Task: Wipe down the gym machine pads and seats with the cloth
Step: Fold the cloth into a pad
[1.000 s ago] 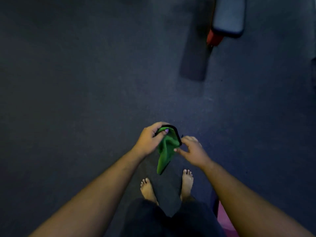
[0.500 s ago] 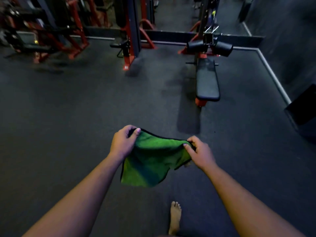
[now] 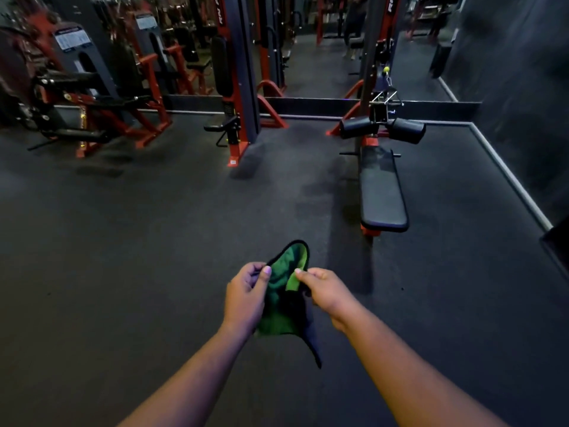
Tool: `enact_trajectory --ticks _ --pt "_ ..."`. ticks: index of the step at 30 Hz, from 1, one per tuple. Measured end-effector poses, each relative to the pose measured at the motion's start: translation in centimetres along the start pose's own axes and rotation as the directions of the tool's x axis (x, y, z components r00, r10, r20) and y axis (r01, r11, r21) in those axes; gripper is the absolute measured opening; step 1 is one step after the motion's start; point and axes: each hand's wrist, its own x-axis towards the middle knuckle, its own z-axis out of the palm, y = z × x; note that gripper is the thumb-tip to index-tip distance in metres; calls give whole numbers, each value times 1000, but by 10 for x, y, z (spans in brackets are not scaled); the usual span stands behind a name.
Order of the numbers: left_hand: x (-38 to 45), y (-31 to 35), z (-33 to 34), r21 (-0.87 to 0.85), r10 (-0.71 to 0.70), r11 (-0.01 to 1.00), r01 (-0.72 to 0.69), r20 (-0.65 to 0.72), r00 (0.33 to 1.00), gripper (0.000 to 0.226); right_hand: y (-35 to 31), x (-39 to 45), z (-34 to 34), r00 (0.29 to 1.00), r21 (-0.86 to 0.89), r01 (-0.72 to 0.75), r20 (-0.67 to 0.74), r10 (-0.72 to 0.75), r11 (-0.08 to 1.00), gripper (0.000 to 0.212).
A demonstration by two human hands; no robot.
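Here, both hands (image 3: 246, 298) (image 3: 328, 292) pinching green cloth (image 3: 281, 306)

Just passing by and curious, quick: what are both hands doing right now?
Left hand: closed, pinching the green cloth.
Right hand: closed, pinching the same cloth's other edge.

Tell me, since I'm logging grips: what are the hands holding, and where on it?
Both hold the green cloth: the left hand grips its left edge, the right hand pinches a fold near the top.
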Motion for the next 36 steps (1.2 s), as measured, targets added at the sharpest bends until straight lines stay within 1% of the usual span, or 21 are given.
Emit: enact_trajectory --ticks 2,6,8,10,12,15,16,17,18,19,20,21,24,25,26,27,28,30,32,34,36 --pt "16 -1 15 21 26 999 -27 71 997 11 -16 22 6 1000 65 0 3 -1 998 27" --pt "65 -4 27 76 85 992 -100 182 980 20 -41 69 4 998 101 5 -67 2 995 30" --pt "95 -6 26 138 132 975 -175 276 952 39 -51 93 -1 995 91 0 -100 10 996 32" --pt "135 -11 24 221 153 943 -248 372 916 56 -61 122 -4 987 70 38 -158 -27 997 37" --pt "177 -11 23 243 186 919 -312 429 884 52 -71 150 -6 971 -2 83 -224 -81 997 40" --pt "235 -3 25 190 263 909 -370 428 865 38 -89 185 -15 911 -190 181 -337 -237 965 36" --pt "254 0 27 152 268 920 -362 431 861 35 -94 197 -19 869 -267 229 -376 -320 936 30" --pt "271 3 29 123 268 927 -354 443 856 32 -98 205 -24 812 -365 279 -404 -421 888 21" --pt "290 6 32 92 268 933 -347 466 843 30 -100 216 -29 760 -475 309 -397 -514 824 18" --pt "307 10 35 72 266 937 -343 489 831 27 -102 224 -36 741 -577 304 -358 -569 758 28" --pt "322 14 38 54 266 939 -340 516 815 24 -103 232 -43 740 -660 286 -308 -598 695 38" --pt "339 19 42 49 266 936 -347 548 793 20 -106 241 -50 753 -729 244 -274 -599 640 43" --pt "381 34 53 49 351 884 -464 586 730 14 -117 269 -73 793 -882 166 -147 -592 441 49" --pt "393 39 57 58 357 877 -478 587 727 13 -121 278 -81 808 -919 140 -110 -579 369 53" --pt "409 43 64 61 335 888 -455 591 734 12 -125 292 -91 809 -947 115 -86 -581 300 55" --pt "423 47 69 99 309 888 -449 594 743 8 -127 302 -102 803 -962 98 -74 -591 253 55" --pt "439 50 77 147 303 870 -471 594 745 6 -131 316 -115 782 -967 95 -73 -619 235 52" --pt "468 52 90 297 332 747 -595 609 720 21 -144 334 -134 729 -960 129 -78 -680 249 45" --pt "499 55 104 409 346 632 -658 611 712 33 -161 354 -149 696 -943 183 -76 -714 278 43" --pt "529 58 116 412 330 618 -669 637 697 27 -175 371 -159 723 -921 184 -111 -682 345 43" --pt "557 65 131 346 297 688 -638 668 682 21 -182 392 -172 739 -849 208 -189 -646 486 33"
